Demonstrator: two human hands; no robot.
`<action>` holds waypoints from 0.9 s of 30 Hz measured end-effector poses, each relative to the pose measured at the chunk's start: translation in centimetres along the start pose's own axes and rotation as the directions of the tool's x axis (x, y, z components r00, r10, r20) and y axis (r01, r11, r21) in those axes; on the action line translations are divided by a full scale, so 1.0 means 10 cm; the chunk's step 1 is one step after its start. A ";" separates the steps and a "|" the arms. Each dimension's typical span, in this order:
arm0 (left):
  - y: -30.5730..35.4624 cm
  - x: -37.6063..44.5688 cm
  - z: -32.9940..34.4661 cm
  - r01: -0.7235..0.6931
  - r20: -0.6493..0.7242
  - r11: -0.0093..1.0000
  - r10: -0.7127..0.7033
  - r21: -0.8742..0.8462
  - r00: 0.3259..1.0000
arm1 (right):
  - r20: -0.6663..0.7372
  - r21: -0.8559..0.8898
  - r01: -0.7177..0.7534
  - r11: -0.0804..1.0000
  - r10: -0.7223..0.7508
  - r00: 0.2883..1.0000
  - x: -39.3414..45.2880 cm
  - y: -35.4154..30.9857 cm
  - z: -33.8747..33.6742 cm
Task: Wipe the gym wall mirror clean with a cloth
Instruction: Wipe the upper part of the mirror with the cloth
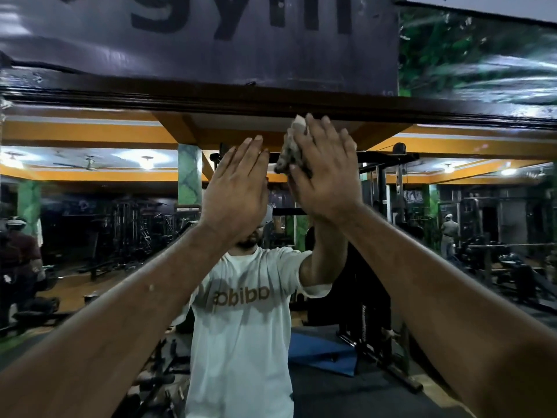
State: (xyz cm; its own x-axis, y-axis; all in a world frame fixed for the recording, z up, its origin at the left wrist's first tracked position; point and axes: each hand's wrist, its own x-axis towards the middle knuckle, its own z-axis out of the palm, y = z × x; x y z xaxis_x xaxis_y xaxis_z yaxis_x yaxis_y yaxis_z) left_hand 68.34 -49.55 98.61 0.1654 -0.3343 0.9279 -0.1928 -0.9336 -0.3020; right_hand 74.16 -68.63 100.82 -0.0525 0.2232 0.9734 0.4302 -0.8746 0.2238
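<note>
Both bare forearms reach up to the wall mirror (90, 236); the left hand (235, 194) lies flat on the glass, fingers straight and released. The right hand (327, 173) presses a crumpled grey cloth (289, 152) against the glass with straight fingers, just under the dark wooden frame (180, 98); above hangs a black gym banner (211, 49).

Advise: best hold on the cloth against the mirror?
Lay a flat palm on the cloth's back, coming straight at the mirror, as the right hand does. It is bunched and pinned to the glass, so no edge is free to pinch.
</note>
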 end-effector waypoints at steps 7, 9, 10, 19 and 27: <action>-0.23 -0.04 -0.14 0.011 -0.015 0.999 -0.012 -0.039 1.000 | 0.006 0.058 -0.027 0.998 0.027 1.000 0.10 -0.45 0.03; -0.30 -0.06 -0.17 -0.014 0.007 0.999 0.014 -0.035 1.000 | 0.034 0.052 0.046 0.998 -0.048 0.998 0.11 -0.38 0.01; -0.33 -0.08 -0.19 -0.009 0.010 0.999 0.009 -0.031 1.000 | 0.022 0.038 0.001 0.999 -0.001 1.000 0.14 -0.34 0.00; -0.64 -0.24 -0.32 0.021 -0.012 0.997 -0.022 -0.075 1.000 | 0.028 0.069 0.055 0.996 -0.058 0.998 0.17 -0.79 0.10; -0.81 -0.38 -0.42 0.027 0.008 0.992 -0.026 -0.123 1.000 | 0.052 0.053 0.036 0.998 -0.039 0.998 0.09 -1.13 0.19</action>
State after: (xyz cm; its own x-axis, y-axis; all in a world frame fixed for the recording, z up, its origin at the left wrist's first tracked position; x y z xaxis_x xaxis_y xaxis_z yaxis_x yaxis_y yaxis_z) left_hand 65.19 -40.16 98.48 0.1777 -0.3106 0.9338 -0.3059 -0.9193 -0.2476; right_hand 70.99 -57.68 99.10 -0.0223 0.2793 0.9600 0.4751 -0.8419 0.2559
